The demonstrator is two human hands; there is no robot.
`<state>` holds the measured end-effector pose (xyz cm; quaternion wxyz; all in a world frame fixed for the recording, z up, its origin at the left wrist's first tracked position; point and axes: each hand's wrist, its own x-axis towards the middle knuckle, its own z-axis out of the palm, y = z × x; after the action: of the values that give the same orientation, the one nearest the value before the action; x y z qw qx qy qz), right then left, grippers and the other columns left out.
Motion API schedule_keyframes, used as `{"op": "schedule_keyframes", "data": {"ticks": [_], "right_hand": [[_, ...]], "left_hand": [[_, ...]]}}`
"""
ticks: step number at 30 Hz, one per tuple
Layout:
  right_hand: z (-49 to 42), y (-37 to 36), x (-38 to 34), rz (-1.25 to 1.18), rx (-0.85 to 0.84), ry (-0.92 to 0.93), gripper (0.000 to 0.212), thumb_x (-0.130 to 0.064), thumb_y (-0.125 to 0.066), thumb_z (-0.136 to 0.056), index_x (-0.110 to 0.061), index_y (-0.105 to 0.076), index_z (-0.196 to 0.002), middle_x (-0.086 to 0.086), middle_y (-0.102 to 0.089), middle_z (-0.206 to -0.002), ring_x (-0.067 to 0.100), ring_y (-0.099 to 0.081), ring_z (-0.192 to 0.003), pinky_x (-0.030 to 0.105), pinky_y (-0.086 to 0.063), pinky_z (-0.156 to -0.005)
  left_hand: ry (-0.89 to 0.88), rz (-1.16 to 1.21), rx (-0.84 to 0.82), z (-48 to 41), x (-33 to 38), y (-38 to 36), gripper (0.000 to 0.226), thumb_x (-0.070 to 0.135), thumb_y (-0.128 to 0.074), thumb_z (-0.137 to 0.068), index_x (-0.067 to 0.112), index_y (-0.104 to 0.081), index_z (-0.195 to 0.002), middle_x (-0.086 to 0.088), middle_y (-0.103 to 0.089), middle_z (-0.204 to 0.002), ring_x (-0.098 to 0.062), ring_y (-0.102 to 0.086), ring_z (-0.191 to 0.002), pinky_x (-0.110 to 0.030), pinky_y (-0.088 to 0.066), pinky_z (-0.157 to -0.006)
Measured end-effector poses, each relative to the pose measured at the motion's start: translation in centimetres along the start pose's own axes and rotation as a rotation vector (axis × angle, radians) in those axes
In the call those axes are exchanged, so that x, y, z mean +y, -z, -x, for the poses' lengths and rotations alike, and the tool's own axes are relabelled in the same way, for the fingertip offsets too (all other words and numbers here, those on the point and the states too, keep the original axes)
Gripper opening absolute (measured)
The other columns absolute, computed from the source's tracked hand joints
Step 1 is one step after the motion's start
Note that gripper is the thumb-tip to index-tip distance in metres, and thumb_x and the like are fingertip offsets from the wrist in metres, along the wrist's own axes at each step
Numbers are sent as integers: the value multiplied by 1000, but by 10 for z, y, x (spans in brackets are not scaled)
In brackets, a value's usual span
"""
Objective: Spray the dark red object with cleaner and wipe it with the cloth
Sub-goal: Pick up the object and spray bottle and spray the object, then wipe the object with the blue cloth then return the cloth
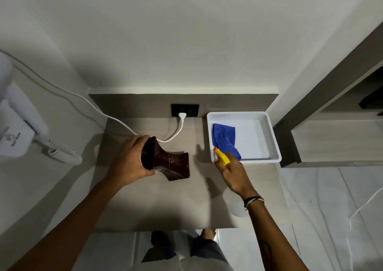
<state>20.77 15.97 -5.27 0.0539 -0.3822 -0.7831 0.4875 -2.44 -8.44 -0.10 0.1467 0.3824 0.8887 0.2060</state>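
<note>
A dark red, waisted object [165,161] lies tilted on the grey counter [165,206], its wide end gripped by my left hand [130,163]. My right hand [233,174] holds a spray bottle whose yellow nozzle [221,156] pokes out above the fingers, aimed toward the left. The pale translucent bottle body [238,205] shows below the wrist. A folded blue cloth [224,140] lies in the white tray [273,138] at the back right, just behind the nozzle.
A black wall socket [185,110] holds a white plug, and its cable [83,98] runs left to a white wall-mounted hair dryer [18,134] with a coiled cord. A wooden shelf unit [331,129] stands to the right. The counter's front edge lies near my feet.
</note>
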Motion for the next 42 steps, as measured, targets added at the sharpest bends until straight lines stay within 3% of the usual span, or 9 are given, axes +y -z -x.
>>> {"op": "schedule_keyframes", "data": {"ticks": [2,6,12,23,26,28,31,35,42], "right_hand": [[-7,26,-3,-46,104,75,35,-40,-59,-108,-11,-64,-128,11,-70,-111,31,-67,-99,46,-57,-90],[-39,87,-11,-53,314,187,39,-47,-62,-106,-28,-62,-141,-15,-71,-100,8,-72,-89,16,-57,-79],[-105,122,4,-101,513,137,31,-37,-68,-104,-14,-71,-125,-3,-75,-103,9,-70,-87,34,-58,-94],[-130,90,48,-156,518,61,57,-32,-61,-109,-18,-44,-162,5,-67,-148,21,-66,-129,39,-51,-116],[-117,82,46,-58,735,31,77,-47,-70,-101,-22,-35,-165,1,-49,-165,20,-47,-154,46,-45,-125],[-105,70,39,42,834,211,75,-50,-67,-103,-25,-33,-165,-10,-39,-170,7,-32,-160,30,-35,-129],[-102,37,35,246,484,445,63,-37,-61,-108,-21,-37,-164,-3,-40,-171,18,-36,-161,32,-32,-131],[-124,13,36,700,-76,320,79,-38,-53,-111,-10,-12,-172,15,-3,-181,34,-6,-169,46,-17,-137],[-147,-4,49,944,-243,189,93,-49,-49,-109,-5,6,-170,25,13,-178,42,4,-168,51,-6,-137]], "left_hand": [[-35,-61,-6,-4,5,2,118,46,-105,-46,18,-53,-148,-7,-56,-143,-33,-54,-131,-51,-51,-108],[-77,-183,-24,-14,25,-3,123,55,-104,-42,14,-56,-148,-8,-55,-141,-34,-53,-130,-51,-49,-110],[-48,-225,-19,-23,50,-14,122,55,-103,-46,11,-54,-149,-11,-55,-143,-35,-53,-132,-53,-46,-114],[56,-158,8,-21,58,-23,123,49,-105,-46,16,-49,-150,-8,-49,-145,-36,-51,-135,-57,-53,-108],[57,-159,3,-21,57,-24,122,48,-105,-46,15,-49,-149,-9,-49,-145,-37,-48,-137,-57,-51,-110],[50,-158,15,-21,56,-26,122,48,-105,-45,15,-50,-148,-10,-51,-144,-38,-48,-136,-58,-50,-110],[17,-160,44,-18,53,-30,122,46,-106,-42,11,-52,-145,-12,-53,-140,-40,-49,-134,-59,-51,-109],[-41,-139,45,-17,46,-32,123,52,-103,-49,13,-47,-150,-9,-45,-148,-35,-40,-142,-55,-43,-118],[-97,-129,-18,-15,31,-34,127,63,-88,-68,6,-30,-165,-13,-30,-168,-34,-12,-164,-49,-11,-132]]}}
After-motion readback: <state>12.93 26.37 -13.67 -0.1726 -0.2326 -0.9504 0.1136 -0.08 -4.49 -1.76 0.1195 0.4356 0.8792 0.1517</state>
